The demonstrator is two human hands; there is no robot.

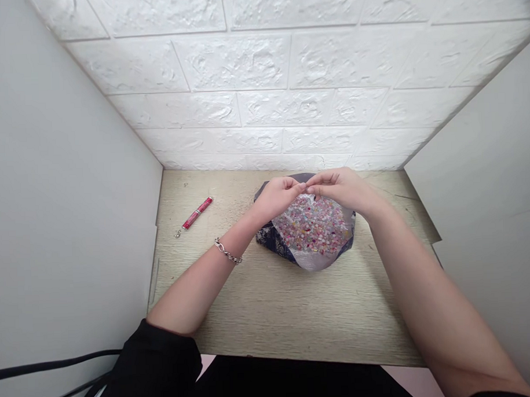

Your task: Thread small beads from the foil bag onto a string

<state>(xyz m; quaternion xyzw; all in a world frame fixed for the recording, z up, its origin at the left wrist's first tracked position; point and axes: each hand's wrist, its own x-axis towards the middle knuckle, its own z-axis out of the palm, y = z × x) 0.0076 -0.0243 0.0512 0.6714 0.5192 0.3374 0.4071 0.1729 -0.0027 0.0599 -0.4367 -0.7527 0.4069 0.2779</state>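
Many small pink, white, red and yellow beads (316, 225) lie on a pale, clear plastic sheet or bag (313, 263). Beneath it is a dark blue patterned cloth or pouch (270, 242). My left hand (282, 195) and my right hand (340, 187) meet over the far side of the beads, fingertips pinched close together. Whatever sits between them is too small to make out. Just under the fingertips a silvery, shiny bit (309, 197) shows, but I cannot tell whether it is held.
On the left of the wooden table (269, 314) lies a red tube (197, 213) with silver bands, a small metal clasp (178, 233) by its lower end. A white brick-pattern wall (262, 106) closes the back. Grey panels (73, 170) flank both sides.
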